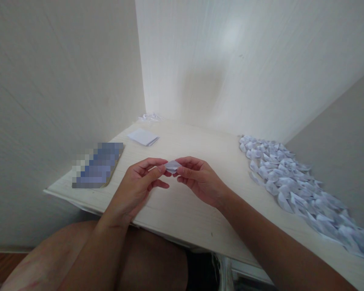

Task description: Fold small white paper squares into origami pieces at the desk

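Note:
Between my two hands is a small folded piece of white paper (172,165), held up over the middle of the table. My left hand (144,178) pinches its left end between thumb and forefinger, the lower fingers curled loosely beneath. At its right end, my right hand (197,178) grips it the same way, thumb toward me. The paper is creased into a small pointed shape; my fingertips cover both its ends.
Many folded white paper pieces (279,169) lie in a long spread along the table's right side. A stack of paper sheets (143,137) lies at back left, near paper scraps (150,117). A phone-like slab with a blurred screen (98,165) rests at left. Walls (200,60) enclose the white table (185,218).

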Tool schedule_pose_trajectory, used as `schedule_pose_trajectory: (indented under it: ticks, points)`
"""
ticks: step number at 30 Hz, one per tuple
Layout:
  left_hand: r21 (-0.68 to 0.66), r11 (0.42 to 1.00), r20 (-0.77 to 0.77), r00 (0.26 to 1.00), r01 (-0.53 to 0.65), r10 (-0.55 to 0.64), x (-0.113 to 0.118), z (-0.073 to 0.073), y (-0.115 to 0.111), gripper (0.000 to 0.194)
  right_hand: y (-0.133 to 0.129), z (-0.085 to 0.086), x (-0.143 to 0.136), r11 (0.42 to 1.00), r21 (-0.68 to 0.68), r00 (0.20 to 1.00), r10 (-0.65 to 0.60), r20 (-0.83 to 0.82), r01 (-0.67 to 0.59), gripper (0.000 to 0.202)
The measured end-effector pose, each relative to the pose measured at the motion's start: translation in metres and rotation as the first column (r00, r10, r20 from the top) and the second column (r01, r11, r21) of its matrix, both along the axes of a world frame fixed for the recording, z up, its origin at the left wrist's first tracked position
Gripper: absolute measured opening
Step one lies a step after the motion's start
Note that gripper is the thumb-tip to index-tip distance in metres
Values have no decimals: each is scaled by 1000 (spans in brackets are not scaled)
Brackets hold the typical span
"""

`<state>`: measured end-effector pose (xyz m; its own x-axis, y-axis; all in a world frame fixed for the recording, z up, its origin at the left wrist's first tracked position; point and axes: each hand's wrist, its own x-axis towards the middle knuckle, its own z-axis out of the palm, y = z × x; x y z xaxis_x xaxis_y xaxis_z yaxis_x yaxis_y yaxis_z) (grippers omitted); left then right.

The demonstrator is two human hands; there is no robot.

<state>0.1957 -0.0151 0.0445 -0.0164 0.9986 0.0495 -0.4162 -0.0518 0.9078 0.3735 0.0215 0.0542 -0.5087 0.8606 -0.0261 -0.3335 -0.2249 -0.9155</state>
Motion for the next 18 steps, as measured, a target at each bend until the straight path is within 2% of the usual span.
schedule_pose_trajectory:
  ticks: [6, 13, 18]
  points:
    - [-28, 1000, 42, 999, -10, 11, 2, 2, 0, 13, -3, -1, -2, 995, -98, 1000, 25, -19, -26, 27]
    - [-35, 998, 56, 998, 43, -41, 2, 1, -1, 12, -4, 0, -3, 995, -104, 1000, 1, -21, -3, 26]
    - [-67, 996, 141, 989, 56, -47, 2, 1, 0, 12, -4, 2, -3, 994, -110, 999, 4, -52, -10, 23]
